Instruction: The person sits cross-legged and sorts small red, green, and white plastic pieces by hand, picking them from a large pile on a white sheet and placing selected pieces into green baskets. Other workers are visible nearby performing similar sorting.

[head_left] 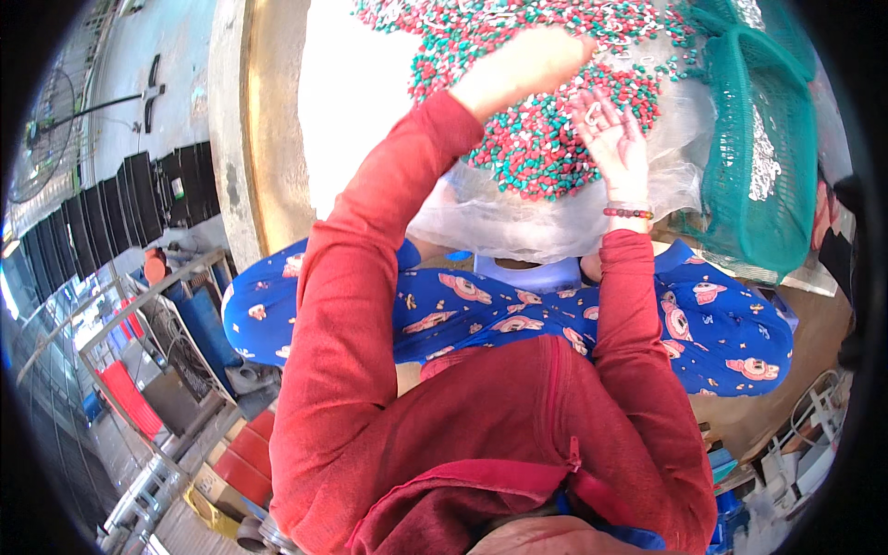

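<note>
A wide heap of small red, green and white pieces (532, 153) lies spread on a translucent white sheet (546, 231) in front of me. My left hand (532, 65) reaches across the heap from the left, its fingers drawn together at the tip; bright glare hides what they may hold. Palm up at the heap's right side, my right hand (615, 143) has a small white hook-shaped piece (592, 114) resting at its fingers. More thin white curved pieces (638, 23) are scattered over the far part of the heap.
Right of the sheet stands a green mesh basket (758, 176) with white pieces in it. A concrete ledge (231, 139) runs along the left. Below it are a metal rack (139, 296) and black panels (139, 199). A blue plastic stool (527, 275) shows between my knees.
</note>
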Available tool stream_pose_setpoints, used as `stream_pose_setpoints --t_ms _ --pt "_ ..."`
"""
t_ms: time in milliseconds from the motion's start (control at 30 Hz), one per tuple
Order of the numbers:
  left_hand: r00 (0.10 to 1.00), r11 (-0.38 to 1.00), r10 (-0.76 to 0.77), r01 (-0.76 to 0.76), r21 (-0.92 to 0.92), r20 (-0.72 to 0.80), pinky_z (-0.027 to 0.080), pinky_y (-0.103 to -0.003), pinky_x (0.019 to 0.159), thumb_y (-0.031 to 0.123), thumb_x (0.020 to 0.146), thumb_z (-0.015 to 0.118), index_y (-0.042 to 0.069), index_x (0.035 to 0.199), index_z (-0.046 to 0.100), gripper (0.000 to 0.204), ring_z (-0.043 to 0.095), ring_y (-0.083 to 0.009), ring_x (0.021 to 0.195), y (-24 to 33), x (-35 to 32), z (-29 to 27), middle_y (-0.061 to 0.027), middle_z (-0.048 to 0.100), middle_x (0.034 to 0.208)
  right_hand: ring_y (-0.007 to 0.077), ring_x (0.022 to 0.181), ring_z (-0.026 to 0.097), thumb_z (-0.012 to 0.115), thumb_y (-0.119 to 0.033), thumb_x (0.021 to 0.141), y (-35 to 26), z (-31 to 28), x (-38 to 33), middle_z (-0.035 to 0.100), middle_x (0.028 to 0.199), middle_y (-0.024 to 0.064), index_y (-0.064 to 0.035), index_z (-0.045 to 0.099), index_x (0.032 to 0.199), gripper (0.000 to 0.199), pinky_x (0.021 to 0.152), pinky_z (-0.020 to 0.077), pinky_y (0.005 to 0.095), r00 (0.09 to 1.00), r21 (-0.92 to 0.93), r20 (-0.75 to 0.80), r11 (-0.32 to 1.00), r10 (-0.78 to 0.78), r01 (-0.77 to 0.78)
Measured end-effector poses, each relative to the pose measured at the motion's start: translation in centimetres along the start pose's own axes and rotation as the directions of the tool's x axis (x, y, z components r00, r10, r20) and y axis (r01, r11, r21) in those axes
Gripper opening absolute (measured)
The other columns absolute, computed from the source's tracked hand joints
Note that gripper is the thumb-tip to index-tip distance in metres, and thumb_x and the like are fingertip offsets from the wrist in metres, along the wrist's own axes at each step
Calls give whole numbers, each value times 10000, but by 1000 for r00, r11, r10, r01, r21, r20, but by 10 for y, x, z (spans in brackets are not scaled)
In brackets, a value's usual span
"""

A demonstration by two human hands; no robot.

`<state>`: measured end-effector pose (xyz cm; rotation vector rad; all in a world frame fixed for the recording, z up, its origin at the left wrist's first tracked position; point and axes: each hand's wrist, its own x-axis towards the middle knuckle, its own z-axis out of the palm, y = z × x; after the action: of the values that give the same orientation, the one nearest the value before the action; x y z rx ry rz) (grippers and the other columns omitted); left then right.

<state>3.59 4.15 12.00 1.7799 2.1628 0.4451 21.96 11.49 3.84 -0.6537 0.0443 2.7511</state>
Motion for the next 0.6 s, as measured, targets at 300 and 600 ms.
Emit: stream_pose_setpoints --t_ms 300,600 --pt "962 984 -101 61 -165 -252 415 -421 860 291 770 625 133 1102 559 374 504 -313 989 27 26 66 -128 571 1021 142 598 376 460 -224 885 -44 -17 -12 427 700 36 -43 506 903 188 550 331 274 986 209 -3 964 -169 166" --pt "942 949 -258 289 124 -216 159 -613 1016 261 814 513 163 1039 532 247 257 -341 1283 46 38 207 -87 386 1299 141 602 296 436 -154 889 -63 -11 -26 309 652 21 -36 456 829 134 541 263 275 871 186 -345 884 -349 428"
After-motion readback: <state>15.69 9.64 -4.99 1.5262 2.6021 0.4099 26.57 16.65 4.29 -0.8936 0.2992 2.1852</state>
